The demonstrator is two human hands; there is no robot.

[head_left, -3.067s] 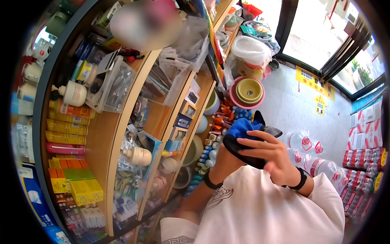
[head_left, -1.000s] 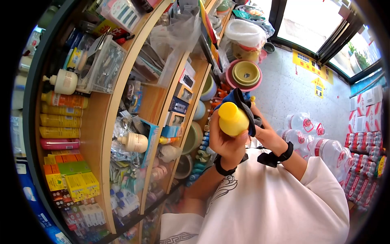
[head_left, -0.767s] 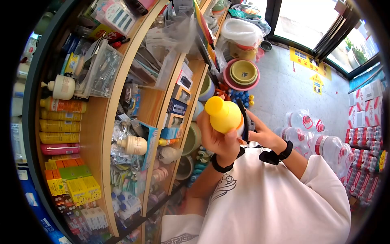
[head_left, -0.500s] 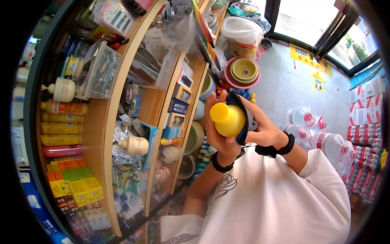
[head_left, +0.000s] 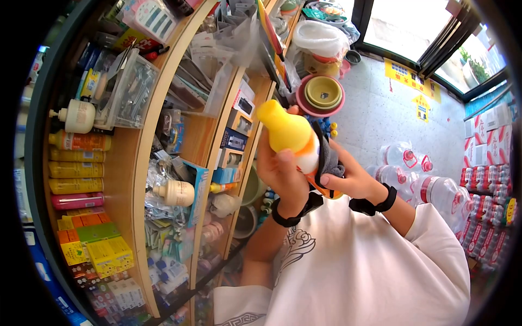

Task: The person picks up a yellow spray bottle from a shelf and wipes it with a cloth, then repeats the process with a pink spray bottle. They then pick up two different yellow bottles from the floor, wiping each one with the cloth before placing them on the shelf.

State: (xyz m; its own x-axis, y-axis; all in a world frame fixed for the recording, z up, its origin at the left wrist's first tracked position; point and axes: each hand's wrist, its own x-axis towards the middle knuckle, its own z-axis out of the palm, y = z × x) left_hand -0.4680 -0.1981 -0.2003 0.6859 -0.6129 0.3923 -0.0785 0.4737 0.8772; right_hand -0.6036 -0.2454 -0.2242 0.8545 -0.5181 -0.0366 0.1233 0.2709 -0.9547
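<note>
My left hand (head_left: pixel 284 182) is wrapped round a yellow-topped bottle (head_left: pixel 293 133), its thumb across the front. The bottle tilts with its yellow cap to the upper left; white and orange show on its lower part. My right hand (head_left: pixel 356 179) is closed on a dark grey cloth (head_left: pixel 330 162) with a black edge, held against the bottle's right side. The cloth hides part of the bottle and its base.
Wooden shelves (head_left: pixel 128 179) on the left hold bottles, boxes and packets. Nested bowls (head_left: pixel 321 98) stand ahead, beyond my hands. Large clear water jugs (head_left: pixel 435 190) and wrapped drink packs (head_left: pixel 486 206) stand on the floor at right, near a glass door (head_left: pixel 402 27).
The bottle has tipped, its cap moving up and to the left, so more of its side shows. Both hands have shifted with it, still holding bottle and cloth.
</note>
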